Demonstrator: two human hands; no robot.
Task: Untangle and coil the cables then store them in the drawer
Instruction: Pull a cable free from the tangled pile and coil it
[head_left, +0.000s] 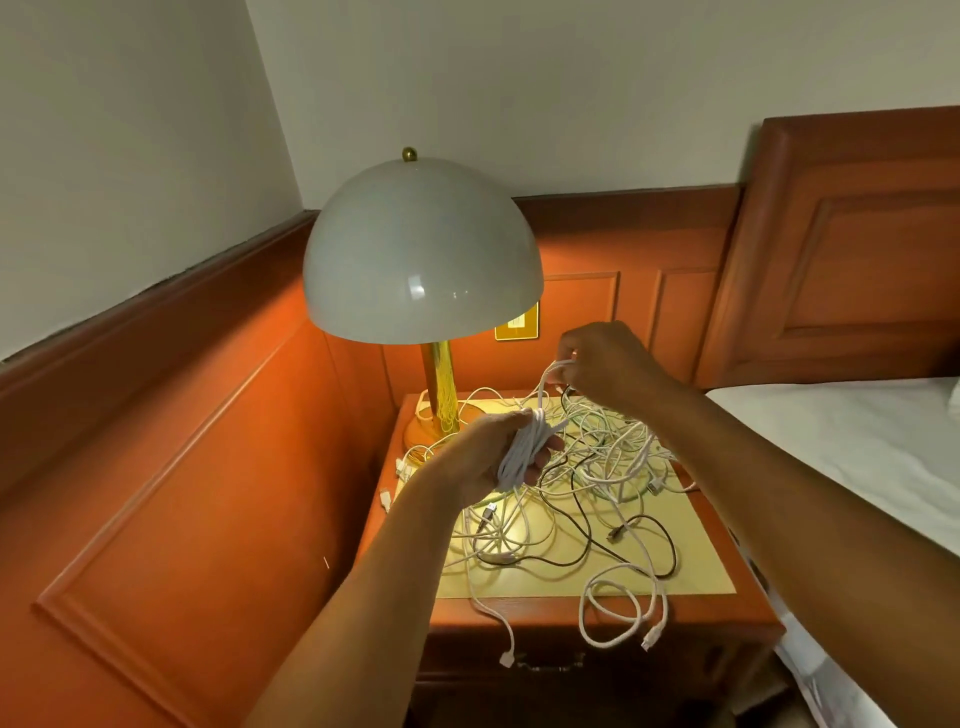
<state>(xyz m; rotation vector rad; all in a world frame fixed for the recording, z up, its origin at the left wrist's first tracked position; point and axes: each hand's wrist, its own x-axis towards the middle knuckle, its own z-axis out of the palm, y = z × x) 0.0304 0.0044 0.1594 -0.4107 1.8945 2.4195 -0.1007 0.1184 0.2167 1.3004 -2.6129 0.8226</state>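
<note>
The left hand (493, 452) was held above the nightstand (675, 610), its fingers curled round a coil (522, 452) of white cable wound in several loops; the thumb lay over the top of the coil and the fingertips showed beneath it; from the coil a free strand (543, 395) rose up and to the right to the right hand (605, 366), which hung higher and nearer the wall; that hand's thumb and fingers were pinched together on the strand, though the fingertips were turned away and partly hidden, so the exact grip could not be told; below both hands a tangle (587, 488) of white cables and at least one black one lay spread over the yellow top of the nightstand; two white ends hung over its front edge, one plug (506, 661) dangling before the drawer (550, 665), which was shut; another loop (615, 613) lay at the front right corner; a lamp (423, 254) with a white dome shade and a brass stem stood at the back left of the nightstand, lit; a yellow plate (517, 325) sat on the wood panelling behind it; the bed (857, 447) with white sheet lay just to the right, under a wooden headboard (852, 244).
</note>
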